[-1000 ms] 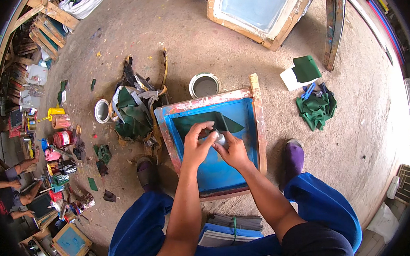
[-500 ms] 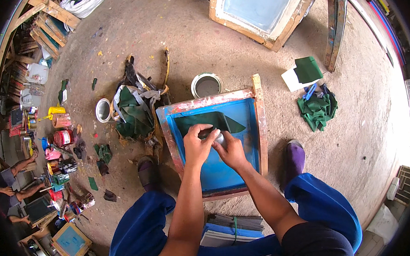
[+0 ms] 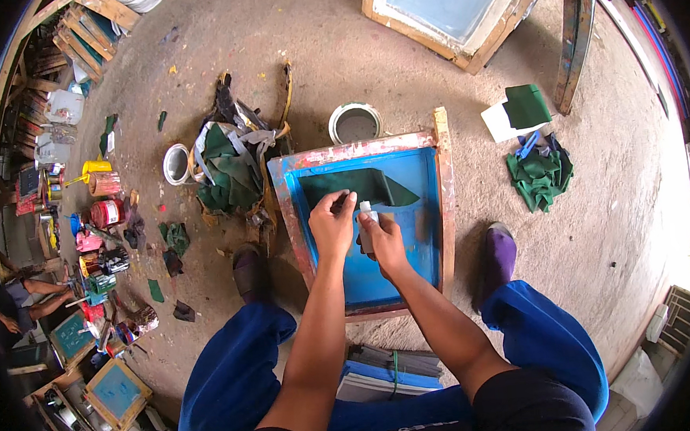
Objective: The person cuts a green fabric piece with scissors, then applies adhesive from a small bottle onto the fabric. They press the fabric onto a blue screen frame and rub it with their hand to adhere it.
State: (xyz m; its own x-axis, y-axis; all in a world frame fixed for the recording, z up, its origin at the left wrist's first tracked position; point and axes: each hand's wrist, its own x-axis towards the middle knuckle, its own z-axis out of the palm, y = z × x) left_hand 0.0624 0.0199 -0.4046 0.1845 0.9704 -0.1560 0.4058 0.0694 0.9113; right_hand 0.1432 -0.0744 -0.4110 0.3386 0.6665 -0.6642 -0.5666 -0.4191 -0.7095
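Observation:
A blue screen frame [image 3: 446, 233] with paint-stained wooden edges lies on the floor between my feet. Near its far side, a dark green sheet [image 3: 351, 185] with a folded-up edge rests on the blue surface. Over the frame, my right hand [image 3: 385, 245] is wrapped round a small white bottle [image 3: 367, 214] whose narrow tip points up and away from me. To the left of it, my left hand [image 3: 332, 226] is pinched closed above the sheet's near edge. Something small and dark shows at its fingertips, too small to name. The two hands are apart.
An open tin [image 3: 356, 124] stands past the frame. On the left are green scraps in a torn container [image 3: 228, 171] and several paint cans [image 3: 108, 212]. Crumpled green cloth [image 3: 539, 180] lies right. A large screen [image 3: 443, 8] leans beyond. Another person's hand [image 3: 10, 324] shows far left.
My hands were together at the bottle and have parted. The right hand has drawn the bottle slightly nearer to me, and its white tip now shows. The whole view has shifted a little.

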